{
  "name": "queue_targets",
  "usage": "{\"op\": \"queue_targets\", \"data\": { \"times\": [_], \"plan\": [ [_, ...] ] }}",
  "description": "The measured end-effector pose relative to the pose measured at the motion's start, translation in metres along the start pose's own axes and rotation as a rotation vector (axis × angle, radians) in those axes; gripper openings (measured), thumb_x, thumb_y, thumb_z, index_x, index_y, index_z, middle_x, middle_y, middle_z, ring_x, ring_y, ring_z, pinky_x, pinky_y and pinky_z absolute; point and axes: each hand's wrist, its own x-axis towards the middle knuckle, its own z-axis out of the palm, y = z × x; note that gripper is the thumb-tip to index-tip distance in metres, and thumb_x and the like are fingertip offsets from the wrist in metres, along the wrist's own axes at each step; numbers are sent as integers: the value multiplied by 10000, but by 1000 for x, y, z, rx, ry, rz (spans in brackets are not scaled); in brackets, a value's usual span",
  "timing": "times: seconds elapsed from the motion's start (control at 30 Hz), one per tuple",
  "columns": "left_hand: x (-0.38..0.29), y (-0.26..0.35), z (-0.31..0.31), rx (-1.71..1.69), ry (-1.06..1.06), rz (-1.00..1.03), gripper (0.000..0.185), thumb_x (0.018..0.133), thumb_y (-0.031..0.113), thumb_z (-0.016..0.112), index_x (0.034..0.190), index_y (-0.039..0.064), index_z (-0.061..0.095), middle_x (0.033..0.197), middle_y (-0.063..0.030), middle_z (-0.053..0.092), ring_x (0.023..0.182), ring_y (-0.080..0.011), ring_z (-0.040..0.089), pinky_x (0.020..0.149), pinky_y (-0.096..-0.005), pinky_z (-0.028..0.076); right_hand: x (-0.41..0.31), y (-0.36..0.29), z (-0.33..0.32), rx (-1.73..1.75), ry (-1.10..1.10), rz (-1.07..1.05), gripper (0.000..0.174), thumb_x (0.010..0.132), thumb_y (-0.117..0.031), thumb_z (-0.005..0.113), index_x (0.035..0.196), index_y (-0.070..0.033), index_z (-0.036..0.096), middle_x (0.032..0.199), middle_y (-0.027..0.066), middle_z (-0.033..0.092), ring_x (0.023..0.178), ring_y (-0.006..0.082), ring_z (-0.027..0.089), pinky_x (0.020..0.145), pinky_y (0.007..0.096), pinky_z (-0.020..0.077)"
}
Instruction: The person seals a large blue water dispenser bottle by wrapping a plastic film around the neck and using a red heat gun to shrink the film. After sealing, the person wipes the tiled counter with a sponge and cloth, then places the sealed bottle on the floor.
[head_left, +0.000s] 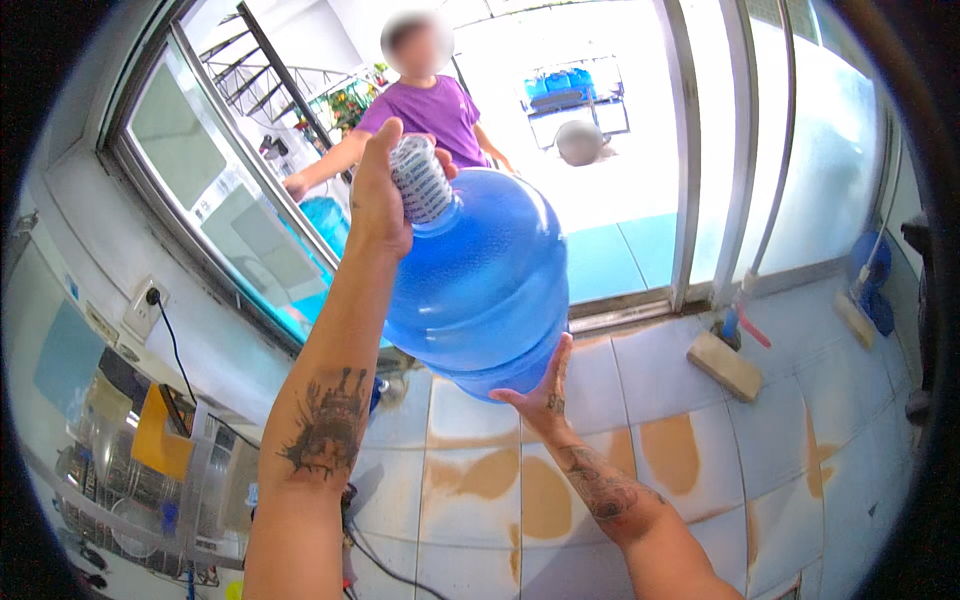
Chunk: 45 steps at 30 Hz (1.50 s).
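Note:
A large blue plastic water jug (480, 277) is held up in front of me, tilted with its neck towards the upper left. My left hand (382, 199) grips the neck, which is wrapped in a printed seal (420, 180); the fingers curl round behind it. Low on the jug, my right hand (544, 390) supports the base, thumb and one finger spread against the side and the other fingers hidden beneath. The jug is off the floor, before an open sliding-door gap.
Beyond the doorway stands a person in a purple shirt (435, 112), one arm stretched towards the door frame (247, 202). Sponge mops (724, 364) lean at the right. Below is a stained tiled floor (480, 480) with a black cable (390, 566). Blue jugs (559, 81) sit on a cart outside.

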Motion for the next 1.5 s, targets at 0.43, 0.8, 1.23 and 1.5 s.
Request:
{"op": "queue_targets", "data": {
  "times": [0.43,0.8,1.23,1.5],
  "plan": [
    [-7,-87,-84,1923,66,284,970,750,597,775,1534,224,342,1502,-250,360,1433,-413,289,1147,-599,210,161,14,90,112,-152,-50,1497,498,-510,950,1591,-227,-34,1591,325,109,1447,559,137,1097,685,264],
    [16,-99,-175,1805,-52,644,1002,736,543,777,1561,279,275,1565,-187,278,1437,-414,267,1139,-568,262,81,-5,71,67,-265,-551,606,776,-234,807,1305,-77,558,1329,196,560,1153,403,565,993,487,459],
    [-249,-92,-11,1118,-301,201,532,805,102,727,1317,41,596,1441,-228,500,1355,-396,444,1135,-448,324,-336,-106,-248,402,-786,497,241,935,-220,644,1071,-31,705,986,161,715,944,271,685,841,372,519],
    [-544,-21,79,646,-326,-343,255,838,95,736,1082,41,686,996,-129,702,884,-245,680,815,-357,529,-212,-183,-350,-23,-239,-223,198,870,-182,737,1011,-67,658,874,62,640,803,205,607,755,335,497]
  ]
}}
